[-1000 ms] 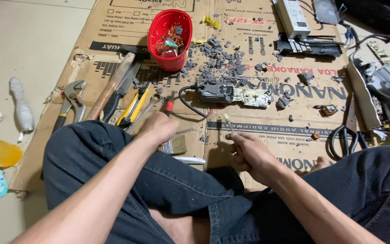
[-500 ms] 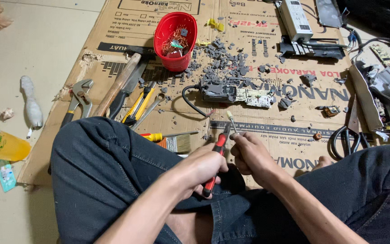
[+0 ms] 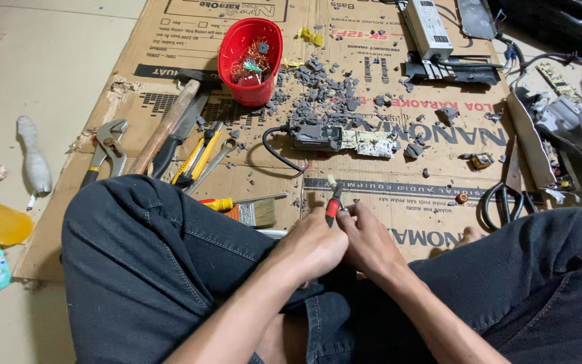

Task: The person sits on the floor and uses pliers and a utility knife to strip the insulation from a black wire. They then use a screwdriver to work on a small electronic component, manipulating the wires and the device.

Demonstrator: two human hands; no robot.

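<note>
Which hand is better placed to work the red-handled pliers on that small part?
Left, probably. The left hand is already wrapped around the red-handled pliers, jaws pointing away from the body. The right hand pinches a small part at the plier tips, so it's occupied steadying.

Red tub [image 3: 250,61] w/ wire scraps on cardboard [image 3: 170,40]; hammer [image 3: 170,121], wrench [image 3: 106,149] nearby (grey debris [image 3: 331,91] scattered).

The person sits with knees spread, both forearms reaching forward from the bottom edge and converging between the legs. The left hand [image 3: 312,244] is closed in a fist, knuckles up. The right hand [image 3: 370,241] lies just beside it, touching, its fingers [image 3: 351,214] curled inward and pinched at the tips. Both wrists are nearly straight and held low above the lap.
</note>
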